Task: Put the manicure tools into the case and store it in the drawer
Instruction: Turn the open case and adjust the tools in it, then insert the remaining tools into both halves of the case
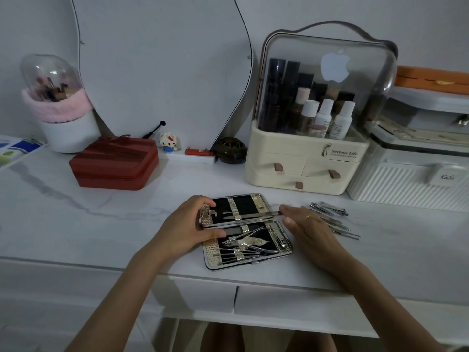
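Head view: I see the case lying open near the tabletop's front edge. My left hand clamps its left end to steady it, while my right hand, fingers closed on a long file, slides it under the strap. Loose tools wait beyond, partly hidden by that hand. No open drawer shows.

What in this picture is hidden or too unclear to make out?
Head view only:
- Loose tools on the table: the right hand covers their near ends, so their count is unclear.
- Open case: its left edge sits under the left hand.
- Right hand's grip on the long file: blurred.
- Drawer below the tabletop: closed, contents unseen.
- Bottle labels in the cosmetic organizer: too small to read.
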